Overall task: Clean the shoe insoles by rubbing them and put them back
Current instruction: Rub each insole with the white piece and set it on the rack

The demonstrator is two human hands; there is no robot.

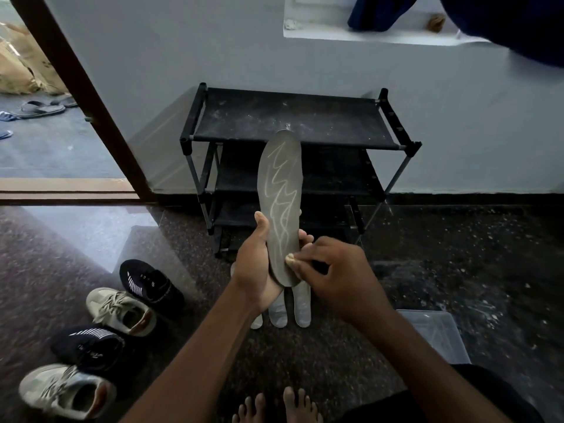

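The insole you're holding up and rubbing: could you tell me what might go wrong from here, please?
The left hand grips only the lower end of the insole, so the long free end may bend or slip as the right hand rubs. Other insoles lie on the floor directly beneath, so loosened dirt could fall on them.

A home entryway: a shoe rack [293,126] by the open doorway [61,117], sneakers [122,309] on the floor.

Pale insoles on floor [302,303]: upper ends hidden behind left hand [254,264] and held insole [280,206]; count unclear. Clear bin [433,334] at 4 o'clock partly covered by right forearm. Grey shoe [64,389] at 8 o'clock blurred. Dark cloth [503,22] at 1 o'clock cut by frame edge.
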